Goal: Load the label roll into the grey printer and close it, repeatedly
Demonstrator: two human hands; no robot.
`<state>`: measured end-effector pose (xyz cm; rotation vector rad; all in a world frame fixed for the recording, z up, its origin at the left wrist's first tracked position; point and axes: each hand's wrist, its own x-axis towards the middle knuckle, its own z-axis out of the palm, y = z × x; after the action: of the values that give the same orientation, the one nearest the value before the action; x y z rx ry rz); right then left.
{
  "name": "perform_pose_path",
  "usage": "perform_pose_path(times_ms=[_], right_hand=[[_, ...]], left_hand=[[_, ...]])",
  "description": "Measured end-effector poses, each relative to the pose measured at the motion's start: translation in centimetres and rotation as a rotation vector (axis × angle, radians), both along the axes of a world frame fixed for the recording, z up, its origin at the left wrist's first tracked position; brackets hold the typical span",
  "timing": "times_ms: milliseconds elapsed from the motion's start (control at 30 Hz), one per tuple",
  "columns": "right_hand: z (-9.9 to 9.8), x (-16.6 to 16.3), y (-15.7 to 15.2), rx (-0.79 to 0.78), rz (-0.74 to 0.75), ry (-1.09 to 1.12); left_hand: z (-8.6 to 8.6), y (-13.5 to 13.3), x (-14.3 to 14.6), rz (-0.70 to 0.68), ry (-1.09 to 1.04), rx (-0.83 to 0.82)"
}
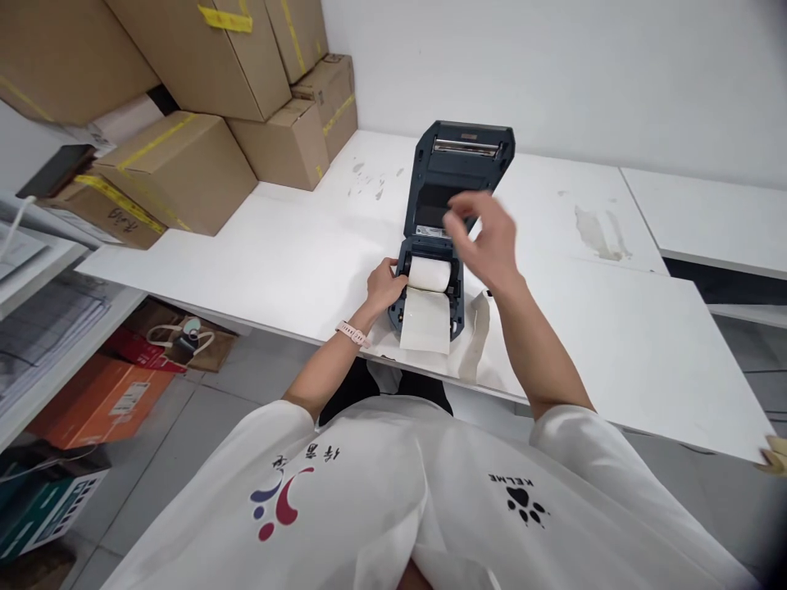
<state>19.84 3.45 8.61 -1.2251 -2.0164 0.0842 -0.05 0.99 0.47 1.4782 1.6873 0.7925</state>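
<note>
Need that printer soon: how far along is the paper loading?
Done: the lid of the printer stands open, a roll sits in the bay, and its paper is drawn out over the front. In hand: the left hand rests against the printer's left side; the right hand hovers, blurred, before the lid, apparently empty. Left: the lid is not yet shut, and a loose strip lies on the table beside it.

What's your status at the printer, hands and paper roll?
Left hand on left side of printer. Right hand raised before open lid, nothing in it. Paper roll seated, sheet fed out front. Loose strip lies right of printer.
</note>
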Motion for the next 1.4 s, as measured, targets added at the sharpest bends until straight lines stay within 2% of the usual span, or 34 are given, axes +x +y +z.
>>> perform_pose_path(times_ms=[67,133,233,333,400,500,600,667,733,833,1000,1133,1267,1400], right_hand=[[-1.5,-0.5,-0.5,-0.288,0.105,-0.277],[-2.8,-1.3,0.2,-0.502,0.155,-0.496],[-3.9,-2.6,1.9,-0.602,0.167,-0.601],[-3.3,-2.9,2.9,-0.686,0.197,-0.622],[-1.9,-1.9,2.7,-0.721,0.29,-0.521],[0.5,1.7,1.4,-0.661,0.451,-0.252],[2.0,6.4,0.1,-0.564,0.48,0.1],[1.7,9.3,-0.2,-0.511,0.474,0.356],[0.5,11.4,0.2,-0.487,0.454,0.543],[-2.5,13.2,1.8,-0.533,0.336,0.674],[-8.3,13.7,5.3,-0.613,0.14,0.736],[-11.3,13.0,6.9,-0.655,0.093,0.687],[-12.9,13.3,5.9,-0.692,0.089,0.671],[-13.2,15.3,1.2,-0.668,0.046,0.73]], left_hand=[[-0.4,-0.1,0.2,0.024,-0.028,0.012],[-0.6,-0.1,0.3,0.044,-0.051,0.02],[-0.7,0.0,0.4,0.062,-0.073,0.023],[-0.7,0.0,0.3,0.059,-0.078,0.018],[-0.7,0.0,0.2,0.055,-0.086,0.019],[-1.0,0.1,0.1,0.054,-0.103,0.032],[-1.5,0.3,0.0,0.069,-0.115,0.041],[-1.8,0.4,0.0,0.075,-0.131,0.045],[-2.1,0.5,0.0,0.076,-0.154,0.046],[-2.3,0.5,0.0,0.077,-0.18,0.042],[-2.5,0.6,0.1,0.09,-0.197,0.051],[-2.4,0.6,0.1,0.092,-0.223,0.048],[-2.3,0.5,0.1,0.1,-0.234,0.043],[-2.1,0.5,0.1,0.103,-0.262,0.047]])
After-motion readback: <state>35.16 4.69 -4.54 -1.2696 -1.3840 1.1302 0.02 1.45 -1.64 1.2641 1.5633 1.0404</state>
